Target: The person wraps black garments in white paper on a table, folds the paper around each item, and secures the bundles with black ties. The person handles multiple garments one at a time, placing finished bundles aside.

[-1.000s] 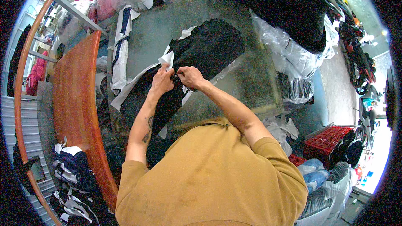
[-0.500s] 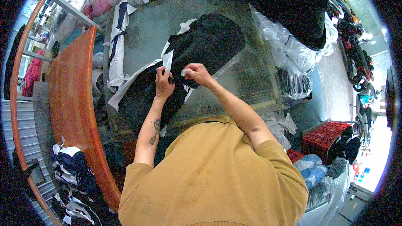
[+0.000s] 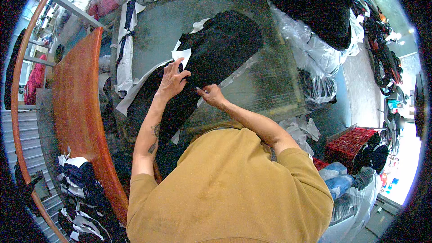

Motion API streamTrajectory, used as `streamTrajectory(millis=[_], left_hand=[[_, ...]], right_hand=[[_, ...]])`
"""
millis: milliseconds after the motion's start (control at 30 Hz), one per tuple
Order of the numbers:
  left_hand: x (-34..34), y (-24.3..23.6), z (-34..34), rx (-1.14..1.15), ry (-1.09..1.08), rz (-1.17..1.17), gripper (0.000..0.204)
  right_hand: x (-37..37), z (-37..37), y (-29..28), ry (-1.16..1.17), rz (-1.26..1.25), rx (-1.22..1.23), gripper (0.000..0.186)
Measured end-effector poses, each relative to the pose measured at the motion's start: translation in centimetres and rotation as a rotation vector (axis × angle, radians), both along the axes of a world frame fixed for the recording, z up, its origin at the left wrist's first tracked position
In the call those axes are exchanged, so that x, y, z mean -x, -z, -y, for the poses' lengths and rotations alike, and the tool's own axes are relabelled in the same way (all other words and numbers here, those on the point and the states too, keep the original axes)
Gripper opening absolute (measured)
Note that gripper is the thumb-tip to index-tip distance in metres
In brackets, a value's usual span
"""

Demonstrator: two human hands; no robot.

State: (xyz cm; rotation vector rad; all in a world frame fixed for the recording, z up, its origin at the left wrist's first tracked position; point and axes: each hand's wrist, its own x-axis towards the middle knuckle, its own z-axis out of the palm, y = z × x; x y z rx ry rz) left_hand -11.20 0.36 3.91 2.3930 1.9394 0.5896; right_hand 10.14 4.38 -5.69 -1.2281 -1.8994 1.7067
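Left hand [image 3: 171, 81] lies flat and open on the black garment [image 3: 216, 54]; right hand [image 3: 211, 94] pinches its edge, tabletop [image 3: 270, 85] folding barely begun.

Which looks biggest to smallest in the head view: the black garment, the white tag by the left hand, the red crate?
1. Black garment, largest by far.
2. Red crate, though it sits lower and farther off, so its true size is unsure.
3. White tag at the left hand's fingertips, smallest.
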Motion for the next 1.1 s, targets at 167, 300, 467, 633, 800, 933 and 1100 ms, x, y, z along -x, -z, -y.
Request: streamTrajectory(millis=[167,300,467,633,800,933,1100], left_hand=[[-0.3,0.8,-1.0,-0.072,0.019,-0.068,0.042],[-1.1,1.0,-0.1,-0.135,-0.123,-0.001,0.034],[-5.5,2.2,4.4,-0.026,-0.173,0.036,0.040],[-10.0,3.5,8.0,0.084,-0.524,-0.116,0.121],[-8.1,3.1,12.9,0.258,-0.707,-0.200,0.144],[-7.6,1.7,15.6,0.338,-0.796,-0.311,0.148],[-5.7,3.7,20.1,0.267,-0.806,-0.323,0.127]], right_hand=[[-0.4,0.4,1.7,-0.154,0.029,-0.022,0.039],[-3.0,2.0,3.3,-0.636,-0.113,-0.063,0.037],[-7.4,-1.1,5.7,-0.441,0.071,0.300,0.032],[-7.5,-3.4,4.3,0.090,-0.178,0.278,0.032],[-8.9,-8.6,4.6,0.686,-0.322,0.487,0.059],[-8.2,-10.4,-3.9,0.487,-0.359,0.543,0.078],[-5.2,-11.8,-1.0,0.439,-0.353,0.455,0.072]])
